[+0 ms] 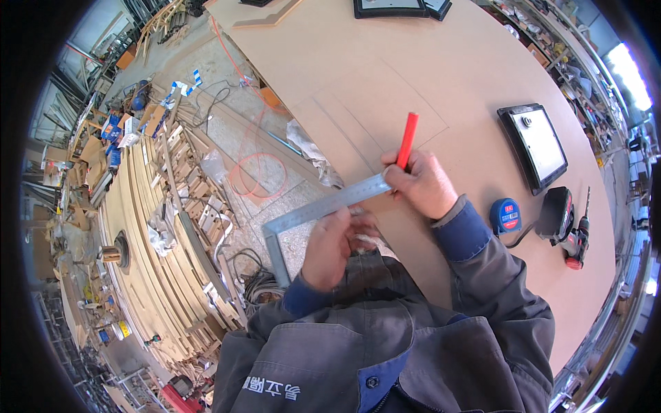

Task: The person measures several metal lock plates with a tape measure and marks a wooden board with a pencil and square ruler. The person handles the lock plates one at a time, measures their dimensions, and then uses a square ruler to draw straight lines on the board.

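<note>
My right hand point(427, 184) is closed around a flat red carpenter's pencil point(409, 134), its upper end sticking up. The same hand pinches the end of a metal try square's point(327, 208) blade. My left hand point(329, 246), slightly blurred, has its thumb and curled fingers at the lower edge of the blade. The square is off the board, and its thick stock point(277, 256) points down at the left, past the board's edge. Beneath my right hand lies a large brown board point(482, 76) with thin pencil lines forming a rectangle.
A blue tape measure point(507, 215) and a cordless drill point(568, 230) lie on the board at right, near a black-framed panel point(536, 146). More framed panels point(389, 8) sit at the far edge. Left of the board are stacked wood strips point(148, 220), offcuts and a red hose point(258, 175).
</note>
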Motion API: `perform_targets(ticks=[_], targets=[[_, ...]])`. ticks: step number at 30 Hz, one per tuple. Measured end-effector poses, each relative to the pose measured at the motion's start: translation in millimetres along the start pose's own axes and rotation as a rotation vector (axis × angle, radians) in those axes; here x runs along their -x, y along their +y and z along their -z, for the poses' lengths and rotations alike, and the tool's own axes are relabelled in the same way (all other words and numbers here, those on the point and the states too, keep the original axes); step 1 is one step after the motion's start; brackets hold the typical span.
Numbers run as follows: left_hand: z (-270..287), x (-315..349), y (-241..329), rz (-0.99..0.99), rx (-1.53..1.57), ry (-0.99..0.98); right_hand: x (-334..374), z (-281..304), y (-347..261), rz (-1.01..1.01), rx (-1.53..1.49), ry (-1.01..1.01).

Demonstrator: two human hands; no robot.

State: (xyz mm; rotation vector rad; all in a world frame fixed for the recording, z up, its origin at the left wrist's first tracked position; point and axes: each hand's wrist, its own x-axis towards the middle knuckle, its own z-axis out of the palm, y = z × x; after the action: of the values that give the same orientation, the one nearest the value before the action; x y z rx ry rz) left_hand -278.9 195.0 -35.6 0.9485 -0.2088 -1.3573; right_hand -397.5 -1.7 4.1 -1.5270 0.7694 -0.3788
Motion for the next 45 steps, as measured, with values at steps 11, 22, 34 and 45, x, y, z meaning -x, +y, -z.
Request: perform_targets(ticks=[11,22,34,45], targets=[[43.0,34.3,70.6,-0.571,-0.871,0.356,-21.2,63.6,-11.4,-0.051,0.080,0.092],[44.1,-42.7,30.3,-0.129,-0.212,0.082,-50.6,88.7,-8.3,0.071,0.387,0.328],[4.0,-56.6,35.4,-0.231,-0.640,0.268,-18.0,121.6,-1.3,-0.044,0.045,0.426],[-3.6,-60.9,29.0,-0.275,-0.985,0.459,-14.9,124.8,5.6,-0.071,-0.038,0.387]])
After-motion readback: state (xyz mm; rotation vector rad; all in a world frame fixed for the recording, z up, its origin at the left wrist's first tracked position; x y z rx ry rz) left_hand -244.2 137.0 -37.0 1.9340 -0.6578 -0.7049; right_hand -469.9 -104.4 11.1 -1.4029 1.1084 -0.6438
